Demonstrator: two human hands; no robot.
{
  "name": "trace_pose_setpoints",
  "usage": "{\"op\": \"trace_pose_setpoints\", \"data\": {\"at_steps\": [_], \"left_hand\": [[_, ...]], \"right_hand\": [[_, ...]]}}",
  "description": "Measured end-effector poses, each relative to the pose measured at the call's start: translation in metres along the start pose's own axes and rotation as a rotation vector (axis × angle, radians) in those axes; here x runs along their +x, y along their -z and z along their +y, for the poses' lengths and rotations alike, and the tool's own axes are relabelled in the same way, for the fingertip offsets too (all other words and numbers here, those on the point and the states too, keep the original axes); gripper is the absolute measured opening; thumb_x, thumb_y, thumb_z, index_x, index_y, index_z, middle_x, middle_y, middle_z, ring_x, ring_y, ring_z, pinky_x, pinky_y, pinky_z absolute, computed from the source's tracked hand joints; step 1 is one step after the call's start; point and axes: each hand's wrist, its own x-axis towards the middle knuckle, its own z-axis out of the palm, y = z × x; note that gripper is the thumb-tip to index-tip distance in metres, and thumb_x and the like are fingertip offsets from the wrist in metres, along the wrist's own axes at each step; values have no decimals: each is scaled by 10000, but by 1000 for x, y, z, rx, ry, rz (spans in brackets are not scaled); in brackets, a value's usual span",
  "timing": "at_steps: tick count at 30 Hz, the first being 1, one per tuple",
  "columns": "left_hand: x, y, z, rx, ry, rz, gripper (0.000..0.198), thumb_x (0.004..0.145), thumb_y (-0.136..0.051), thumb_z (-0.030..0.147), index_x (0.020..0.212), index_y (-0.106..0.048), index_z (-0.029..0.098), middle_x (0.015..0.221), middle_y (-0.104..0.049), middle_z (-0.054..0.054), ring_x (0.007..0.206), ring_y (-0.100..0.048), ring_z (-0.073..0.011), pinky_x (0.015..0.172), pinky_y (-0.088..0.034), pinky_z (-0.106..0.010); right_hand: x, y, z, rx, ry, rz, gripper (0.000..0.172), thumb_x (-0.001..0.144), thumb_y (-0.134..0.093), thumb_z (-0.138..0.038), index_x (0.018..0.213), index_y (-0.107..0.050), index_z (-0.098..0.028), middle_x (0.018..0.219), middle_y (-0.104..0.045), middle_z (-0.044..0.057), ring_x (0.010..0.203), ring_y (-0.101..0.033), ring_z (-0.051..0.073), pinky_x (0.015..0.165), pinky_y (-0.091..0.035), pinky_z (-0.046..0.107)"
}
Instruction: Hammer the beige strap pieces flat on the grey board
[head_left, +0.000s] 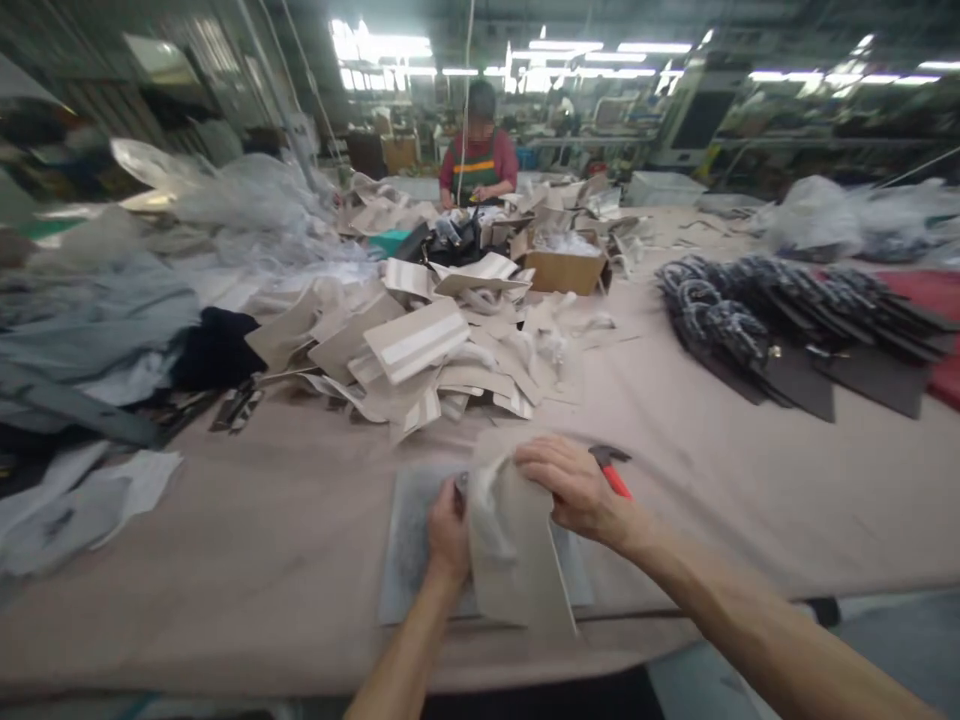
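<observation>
A beige bag panel (517, 575) with a white-wrapped handle (493, 515) on its face stands tilted at the front middle of the table. My right hand (574, 485) is closed over its upper right part, fingers curled around the panel and handle. Beside the panel's left edge is my left hand (448, 535), its fingers bent together near a small dark spot; what they pinch is blurred and partly hidden. Both hands are over a grey board (405, 545) lying flat. Just right of my right hand lies a hammer (616, 477) with a red handle.
A heap of similar beige panels (420, 335) fills the middle, with a cardboard box (562, 268) behind. Dark panels with wrapped handles (780, 330) overlap at right. Plastic and cloth (90, 310) pile up at left. A co-worker (478, 155) is across the table.
</observation>
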Motion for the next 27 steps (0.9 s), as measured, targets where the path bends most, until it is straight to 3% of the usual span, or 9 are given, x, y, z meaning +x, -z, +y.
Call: {"op": "trace_pose_setpoints", "data": {"at_steps": [3,6,9,13,17,21,24,27], "left_hand": [[0,0,-10,-69,-192,15,208,821,-636,359,905,-686,175,757,-724,-43,716,-671,-215,665,-536,-242],[0,-1,-20,-112,-252,13,247,823,-661,403,922,-667,176,798,-732,-51,736,-679,-222,697,-520,-267],[0,-1,-19,-138,-231,-23,271,813,-676,415,918,-662,166,822,-735,-58,758,-679,-224,723,-522,-282],[0,-8,0,-191,-262,-105,271,834,-672,389,956,-656,147,874,-740,-64,818,-682,-213,778,-523,-282],[6,-30,20,-320,-307,-255,282,813,-699,363,989,-633,154,935,-737,-69,845,-677,-191,791,-525,-269],[14,-53,21,-392,-246,-365,289,752,-742,350,933,-634,153,889,-736,-68,778,-667,-177,727,-520,-251],[15,-60,13,-410,-212,-389,310,730,-774,376,905,-643,157,858,-730,-54,753,-657,-170,710,-513,-243],[15,-59,8,-427,-196,-396,325,747,-784,405,915,-646,163,869,-733,-49,774,-666,-174,730,-517,-250]], "right_hand": [[-95,-4,-6,-2,-175,-95,353,893,-412,-73,1136,-618,-225,1215,-697,113,1185,-628,195,1051,-482,420],[-146,-23,-11,81,-305,-134,313,869,-449,-115,1089,-650,-212,1222,-698,127,1248,-593,228,1143,-386,499],[-149,-32,-9,161,-387,-181,306,829,-480,-136,1055,-671,-210,1242,-690,116,1327,-523,243,1206,-260,531],[-125,-29,6,278,-365,-307,340,772,-488,-124,1035,-684,-212,1274,-676,77,1375,-465,222,1232,-189,489],[-106,-19,19,307,-328,-425,416,699,-468,-47,1004,-691,-222,1255,-681,39,1407,-423,196,1250,-92,464],[-107,-12,18,261,-306,-485,526,671,-433,16,1064,-676,-234,1318,-648,13,1462,-338,205,1247,-28,516],[-126,-17,11,172,-303,-349,522,685,-442,12,1110,-643,-217,1319,-646,44,1419,-396,249,1216,-166,570],[-154,-21,4,-52,-414,10,436,789,-399,3,1104,-627,-195,1226,-671,92,1240,-544,244,1087,-396,484]]}}
